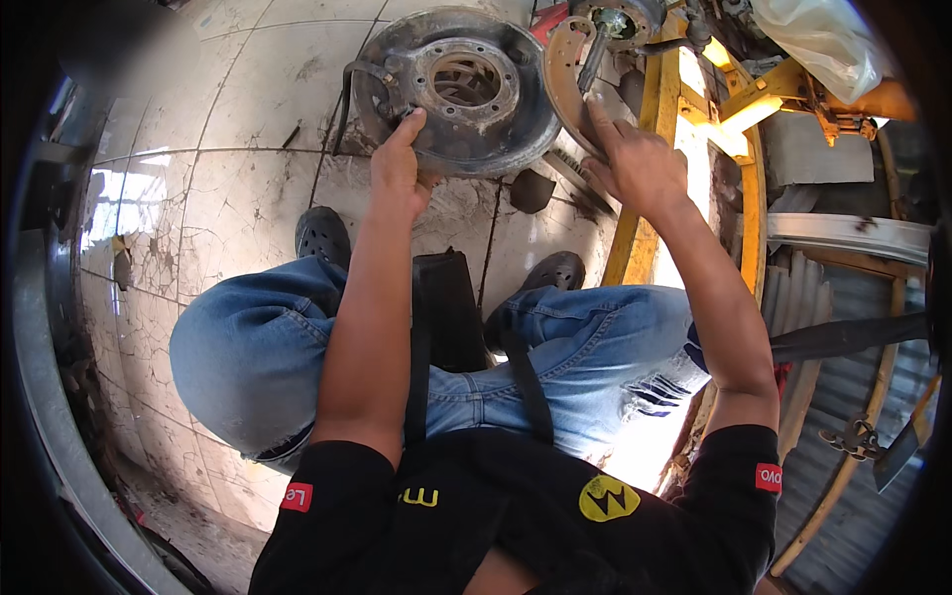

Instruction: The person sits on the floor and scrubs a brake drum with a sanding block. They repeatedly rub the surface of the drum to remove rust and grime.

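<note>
A round, dark metal brake backing plate (526, 119) is tilted up over the tiled floor in front of me. Its centre hole is ringed by bolt holes, and a black hose hangs at its left side. My left hand (399, 164) grips its near left rim, thumb on the face and fingers curled underneath. At the plate's right edge, a curved brown brake shoe (563, 84) stands on end. My right hand (640, 164) is closed around the shoe's lower part, the index finger lying along it. Whether shoe and plate touch is hard to make out.
A yellow metal frame (647, 129) runs along the right. Beyond the shoe lies a round greasy hub part (640, 18), with a clear plastic bag (823, 45) farther right. A dark flat piece (532, 191) lies near the plate. Between my legs is a black box (448, 312).
</note>
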Tool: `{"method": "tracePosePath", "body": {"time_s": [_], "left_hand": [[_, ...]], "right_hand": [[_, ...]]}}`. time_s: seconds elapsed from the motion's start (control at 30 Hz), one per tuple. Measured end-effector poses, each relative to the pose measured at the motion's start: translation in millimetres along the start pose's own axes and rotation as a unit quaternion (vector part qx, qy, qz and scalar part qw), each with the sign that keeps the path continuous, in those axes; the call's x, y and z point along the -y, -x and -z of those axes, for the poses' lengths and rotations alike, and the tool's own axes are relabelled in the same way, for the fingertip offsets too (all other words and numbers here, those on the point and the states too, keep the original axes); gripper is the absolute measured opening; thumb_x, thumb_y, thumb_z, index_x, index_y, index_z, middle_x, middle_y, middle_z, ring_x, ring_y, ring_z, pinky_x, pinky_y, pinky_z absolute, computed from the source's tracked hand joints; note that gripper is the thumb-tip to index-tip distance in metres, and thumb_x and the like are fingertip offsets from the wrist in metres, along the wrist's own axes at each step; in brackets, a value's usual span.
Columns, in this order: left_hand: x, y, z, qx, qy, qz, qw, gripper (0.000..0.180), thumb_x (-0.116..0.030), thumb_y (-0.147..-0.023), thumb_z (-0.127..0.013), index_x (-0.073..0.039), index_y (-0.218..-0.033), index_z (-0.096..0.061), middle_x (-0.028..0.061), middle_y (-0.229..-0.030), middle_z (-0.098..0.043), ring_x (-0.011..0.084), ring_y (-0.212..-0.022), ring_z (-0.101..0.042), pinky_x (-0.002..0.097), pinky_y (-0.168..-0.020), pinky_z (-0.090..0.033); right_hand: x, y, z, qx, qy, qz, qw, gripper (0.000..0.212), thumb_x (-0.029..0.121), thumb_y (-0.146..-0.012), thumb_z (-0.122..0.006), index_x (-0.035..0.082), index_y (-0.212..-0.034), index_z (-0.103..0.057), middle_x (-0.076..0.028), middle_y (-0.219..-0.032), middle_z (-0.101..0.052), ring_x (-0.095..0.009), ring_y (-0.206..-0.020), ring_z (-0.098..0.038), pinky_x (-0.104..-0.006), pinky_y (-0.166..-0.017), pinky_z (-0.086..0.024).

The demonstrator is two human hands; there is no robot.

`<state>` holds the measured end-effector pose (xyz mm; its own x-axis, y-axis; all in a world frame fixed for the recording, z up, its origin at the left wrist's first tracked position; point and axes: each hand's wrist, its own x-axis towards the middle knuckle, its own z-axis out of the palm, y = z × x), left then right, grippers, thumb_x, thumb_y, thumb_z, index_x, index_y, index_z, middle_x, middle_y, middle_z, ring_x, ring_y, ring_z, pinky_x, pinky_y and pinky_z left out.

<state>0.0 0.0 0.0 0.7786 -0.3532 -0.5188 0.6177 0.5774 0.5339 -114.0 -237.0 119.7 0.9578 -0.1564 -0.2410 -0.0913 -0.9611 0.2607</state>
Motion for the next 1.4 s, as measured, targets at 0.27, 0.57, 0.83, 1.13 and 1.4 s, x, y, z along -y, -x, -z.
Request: {"method": "tracePosePath", "body": {"time_s": [0.27, 0.57, 0.83, 1.13, 1.4], "left_hand": [[-1, -9, -8, -0.044, -0.045, -0.024, 0.998, 0.039, -0.017, -0.092, -0.066, 0.004, -0.122, -0.053, 0.0139, -0.116, -0.064, 0.0258, -0.099, -0.067, 0.0407, -0.078, -0.059], [-1, -7, -4, -0.064, -0.070, -0.024, 0.995, 0.038, -0.019, -0.091, -0.068, 0.005, -0.118, -0.056, 0.0132, -0.111, -0.066, 0.0250, -0.092, -0.069, 0.0372, -0.070, -0.058], [9, -6, -1, -0.051, -0.103, -0.075, 0.991, 0.038, -0.022, -0.090, -0.070, 0.004, -0.115, -0.059, 0.0130, -0.109, -0.066, 0.0227, -0.086, -0.069, 0.0337, -0.059, -0.053], [1, 2, -9, -0.080, -0.128, -0.016, 0.988, 0.041, -0.025, -0.089, -0.071, 0.003, -0.115, -0.059, 0.0126, -0.108, -0.066, 0.0218, -0.082, -0.069, 0.0319, -0.056, -0.052], [6, 1, -6, -0.060, -0.094, -0.036, 0.993, 0.039, -0.025, -0.089, -0.070, 0.004, -0.114, -0.059, 0.0124, -0.106, -0.066, 0.0214, -0.081, -0.069, 0.0327, -0.057, -0.053]], "right_hand": [[6, -11, -6, -0.100, 0.039, 0.040, 0.993, 0.067, 0.038, -0.092, -0.059, 0.018, -0.151, -0.033, -0.015, -0.115, -0.063, -0.032, -0.103, -0.065, -0.0436, -0.088, -0.052], [-4, -17, 4, -0.058, 0.053, -0.055, 0.995, 0.067, 0.013, -0.088, -0.056, 0.024, -0.151, -0.034, -0.014, -0.118, -0.062, -0.031, -0.104, -0.064, -0.0433, -0.090, -0.051], [-4, -23, -8, -0.003, 0.085, -0.020, 0.996, 0.066, 0.020, -0.088, -0.059, 0.023, -0.150, -0.035, -0.010, -0.114, -0.064, -0.030, -0.101, -0.065, -0.0426, -0.091, -0.051], [-12, -10, -19, -0.096, 0.075, 0.061, 0.991, 0.067, 0.021, -0.088, -0.059, 0.024, -0.150, -0.035, -0.009, -0.112, -0.064, -0.031, -0.099, -0.065, -0.0427, -0.086, -0.053], [-12, -4, -9, -0.102, 0.009, -0.042, 0.994, 0.066, 0.020, -0.089, -0.057, 0.025, -0.150, -0.035, -0.013, -0.111, -0.063, -0.030, -0.102, -0.064, -0.0429, -0.086, -0.053]]}}
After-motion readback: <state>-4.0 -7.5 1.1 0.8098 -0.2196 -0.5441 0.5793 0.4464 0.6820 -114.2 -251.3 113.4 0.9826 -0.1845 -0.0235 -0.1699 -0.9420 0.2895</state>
